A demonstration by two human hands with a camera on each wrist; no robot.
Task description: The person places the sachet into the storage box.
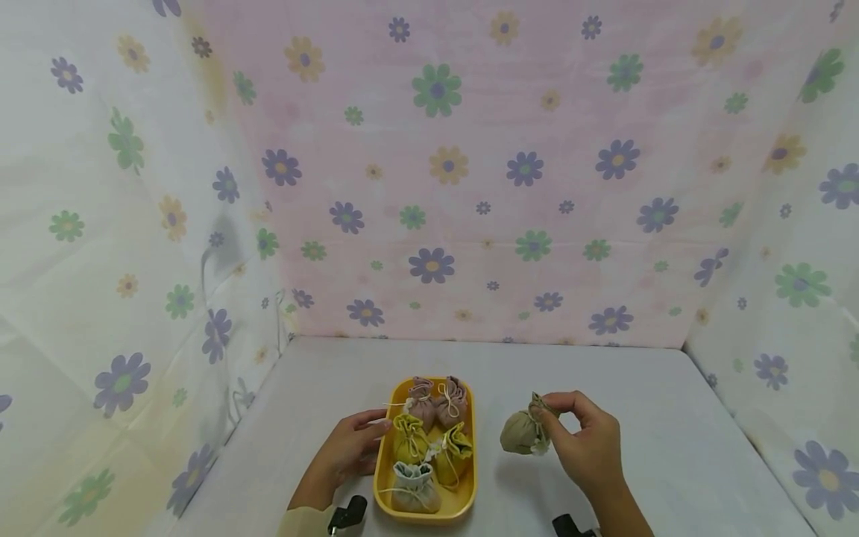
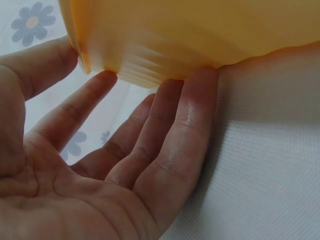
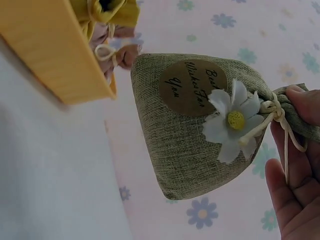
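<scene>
My right hand (image 1: pixel 590 440) pinches the gathered neck of a green drawstring pouch (image 1: pixel 520 432), held above the table to the right of the yellow tray (image 1: pixel 472 477). In the right wrist view the pouch (image 3: pixel 190 135) bears a white fabric daisy (image 3: pixel 232 120) and a round brown label (image 3: pixel 187 87) reading "Best Wishes For You". My left hand (image 1: pixel 349 447) is at the tray's left side; in the left wrist view its fairly straight fingertips (image 2: pixel 200 82) touch the tray's outer wall and underside. Inside the tray sit two mauve pouches (image 1: pixel 452 403), two yellow-green pouches (image 1: pixel 409 438) and a pale grey pouch (image 1: pixel 414 492).
A white cloth covers the table (image 1: pixel 570 365). Flower-printed fabric walls (image 1: pixel 436 186) enclose it at the back and both sides. White cords (image 1: pixel 208 268) hang along the left wall. Black wrist camera mounts (image 1: pixel 349 514) show near both wrists.
</scene>
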